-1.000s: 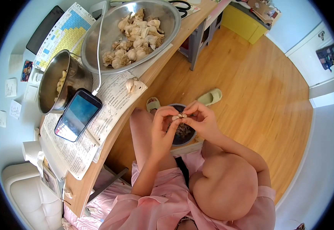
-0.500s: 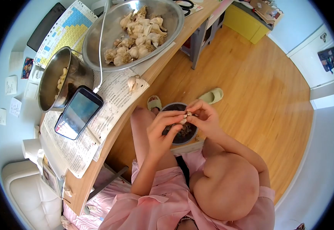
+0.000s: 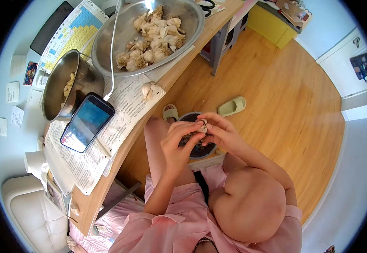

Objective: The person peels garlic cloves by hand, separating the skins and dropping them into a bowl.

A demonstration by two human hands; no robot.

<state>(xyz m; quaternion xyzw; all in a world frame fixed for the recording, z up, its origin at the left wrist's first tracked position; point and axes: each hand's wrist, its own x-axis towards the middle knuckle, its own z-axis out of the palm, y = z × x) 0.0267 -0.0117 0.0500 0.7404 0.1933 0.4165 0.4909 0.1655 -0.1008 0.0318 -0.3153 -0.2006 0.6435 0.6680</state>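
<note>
Between my fingertips is a small piece of garlic [image 3: 202, 128], partly covered by them. My left hand [image 3: 179, 139] pinches it from one side, thumb and fingers closed on it. From the other side my right hand [image 3: 222, 133] grips the same garlic, its fingers curled. Both hands are above a round grey bin [image 3: 200, 157], which has dark scraps and peel inside. On the desk, a wide steel basin [image 3: 103, 67] holds several garlic bulbs [image 3: 149, 40]. A deep steel pot [image 3: 88, 80] beside it contains pale peeled cloves [image 3: 68, 86].
A phone [image 3: 87, 122] with a white cable leans against the pot on printed papers [image 3: 124, 114]. One garlic bulb [image 3: 147, 90] lies near the desk edge [image 3: 120, 164]. Black scissors [image 3: 206, 6] are behind the basin. A green slipper [image 3: 232, 106] lies on the wooden floor.
My right fingers have shifted and curled around the garlic, with the fingertips now lower. The garlic has turned slightly in my grip. The desk items stay in place.
</note>
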